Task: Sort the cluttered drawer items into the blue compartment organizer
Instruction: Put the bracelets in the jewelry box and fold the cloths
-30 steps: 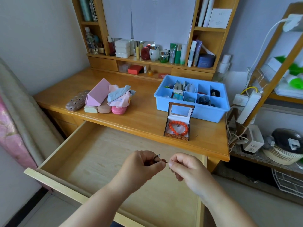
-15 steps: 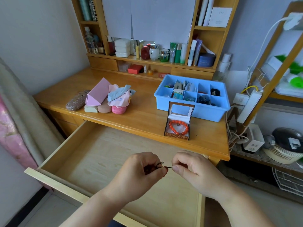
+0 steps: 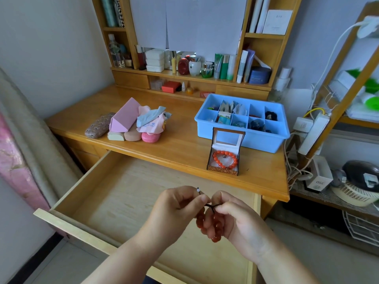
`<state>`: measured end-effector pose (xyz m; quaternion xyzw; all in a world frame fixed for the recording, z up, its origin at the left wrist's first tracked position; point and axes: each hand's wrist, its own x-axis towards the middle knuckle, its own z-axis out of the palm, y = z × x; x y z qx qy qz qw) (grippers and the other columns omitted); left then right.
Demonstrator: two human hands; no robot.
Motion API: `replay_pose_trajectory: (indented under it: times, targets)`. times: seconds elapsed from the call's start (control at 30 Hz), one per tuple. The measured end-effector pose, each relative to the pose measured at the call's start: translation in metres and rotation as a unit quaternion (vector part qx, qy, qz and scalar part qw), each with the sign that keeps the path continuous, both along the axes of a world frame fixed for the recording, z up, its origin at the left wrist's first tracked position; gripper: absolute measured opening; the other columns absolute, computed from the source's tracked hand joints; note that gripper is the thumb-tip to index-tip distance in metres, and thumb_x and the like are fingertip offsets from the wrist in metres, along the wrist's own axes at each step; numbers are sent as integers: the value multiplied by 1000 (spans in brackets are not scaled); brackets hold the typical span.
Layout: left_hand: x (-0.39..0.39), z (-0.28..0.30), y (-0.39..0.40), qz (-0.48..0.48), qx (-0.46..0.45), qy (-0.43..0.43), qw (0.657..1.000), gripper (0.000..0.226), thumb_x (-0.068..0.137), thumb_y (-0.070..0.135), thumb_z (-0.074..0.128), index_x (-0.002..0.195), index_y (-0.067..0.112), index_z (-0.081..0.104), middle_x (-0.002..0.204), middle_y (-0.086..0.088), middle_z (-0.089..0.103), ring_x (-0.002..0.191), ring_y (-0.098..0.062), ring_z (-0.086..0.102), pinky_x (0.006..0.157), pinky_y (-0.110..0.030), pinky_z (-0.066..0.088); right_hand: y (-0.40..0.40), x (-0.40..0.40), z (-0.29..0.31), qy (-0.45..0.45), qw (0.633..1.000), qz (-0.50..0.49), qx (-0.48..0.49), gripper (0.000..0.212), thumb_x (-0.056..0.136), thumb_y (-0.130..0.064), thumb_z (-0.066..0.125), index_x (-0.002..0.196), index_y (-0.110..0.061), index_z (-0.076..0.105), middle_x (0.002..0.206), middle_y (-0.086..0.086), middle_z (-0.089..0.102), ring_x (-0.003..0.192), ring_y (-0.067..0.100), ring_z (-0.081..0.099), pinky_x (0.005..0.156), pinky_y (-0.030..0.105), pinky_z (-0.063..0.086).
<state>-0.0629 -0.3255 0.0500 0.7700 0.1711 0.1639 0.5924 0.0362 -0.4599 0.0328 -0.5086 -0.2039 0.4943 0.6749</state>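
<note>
Over the open wooden drawer (image 3: 123, 201), my left hand (image 3: 176, 210) and my right hand (image 3: 235, 218) both pinch the dark cord of a red-brown bead bracelet (image 3: 215, 226), whose beads hang between my palms. A small white bead sticks up above my left fingertips. The blue compartment organizer (image 3: 242, 138) stands on the desk at the right, with small items in several cells. In front of it an open jewellery box (image 3: 224, 158) shows an orange bead bracelet.
A pile sits on the desk's left: a patterned glasses case (image 3: 98, 126), a pink triangular case (image 3: 123, 117), cloths and a pink pouch (image 3: 150, 137). Bottles and jars line the shelf (image 3: 194, 72) behind. Cables and a power strip (image 3: 313, 134) hang off the desk's right edge.
My hands have drawn closer together and lower. The red-brown beads, hidden in my left hand before, now hang in view between both hands.
</note>
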Motion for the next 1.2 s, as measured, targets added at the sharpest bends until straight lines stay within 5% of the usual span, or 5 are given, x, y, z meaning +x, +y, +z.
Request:
replay_pose_trajectory:
  times: [0.13,0.47,0.87,1.07,1.2]
  targets:
    - [6,2,5,-31,-50,28,998,26,91,22,60,69,11,69,60,-2,66,57,-13,61,57,-22,51,2,1,6,-12,998,31,-57,32,83,-34,58,88,-3,62,67,19,62,51,26,57,63,38,47]
    - [13,0,6,-71,-24,40,996,22,92,21,59,77,13,73,64,3,62,61,-9,56,59,-25,48,5,-8,7,55,997,4,-62,23,72,-30,66,72,-8,73,44,7,46,34,14,39,50,27,49]
    - [13,-9,-4,103,-118,4,988,31,92,18,58,65,18,73,58,1,62,60,-10,59,67,-27,50,11,-13,-2,93,995,-47,-4,14,69,-17,60,59,-8,63,66,12,59,47,18,52,56,31,49]
    - [16,-13,-15,114,-287,21,951,35,95,20,51,69,15,74,54,-2,56,53,-13,54,55,-24,48,14,-10,-2,171,983,-61,-12,14,69,-14,58,57,-6,56,67,14,59,43,18,48,49,30,47]
    - [12,-24,-6,12,-354,80,932,39,97,37,45,91,9,72,76,-10,63,70,-21,63,66,-34,53,9,-5,-9,259,964,-53,-7,20,77,-15,52,69,-1,63,80,20,64,52,21,55,57,34,55]
